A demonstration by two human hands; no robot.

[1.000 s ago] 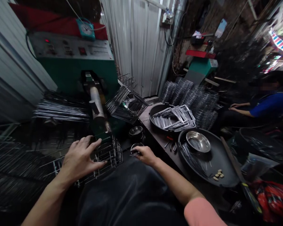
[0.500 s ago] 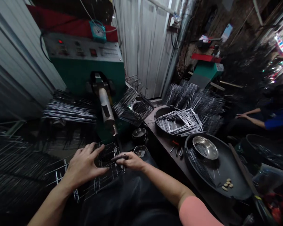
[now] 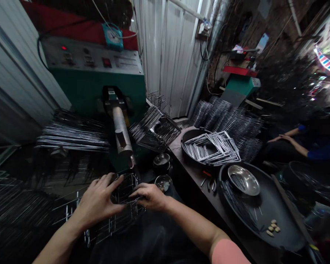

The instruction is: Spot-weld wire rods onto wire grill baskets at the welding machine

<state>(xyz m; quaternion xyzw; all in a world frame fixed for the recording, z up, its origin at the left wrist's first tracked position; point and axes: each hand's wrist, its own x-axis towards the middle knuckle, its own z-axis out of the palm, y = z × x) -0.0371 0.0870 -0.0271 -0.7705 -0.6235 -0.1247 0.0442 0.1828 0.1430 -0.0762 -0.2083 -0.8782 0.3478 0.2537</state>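
A wire rack (image 3: 112,225) of thin metal rods lies low in front of me, under the tip of a welding machine's metal arm (image 3: 122,128). My left hand (image 3: 99,200) grips its left side, fingers bent over the top and thumb toward the middle. My right hand (image 3: 151,196) is at the rack's right side with thumb and fingers pinched together. Whatever lies between those fingertips is too small and dark to make out. The arm's lower tip comes down just above the rack, between my hands.
The green machine (image 3: 93,86) stands ahead, with wire frames (image 3: 74,135) stacked at its left. On the right bench are a pan of rectangular wire frames (image 3: 214,146), pliers (image 3: 212,185), and a black tray (image 3: 277,205) with a steel bowl (image 3: 243,179). Another person's hands (image 3: 284,137) show at far right.
My right hand has shifted slightly and its fingers have turned down over the rack. My left hand keeps its hold. The camera view has moved a little.
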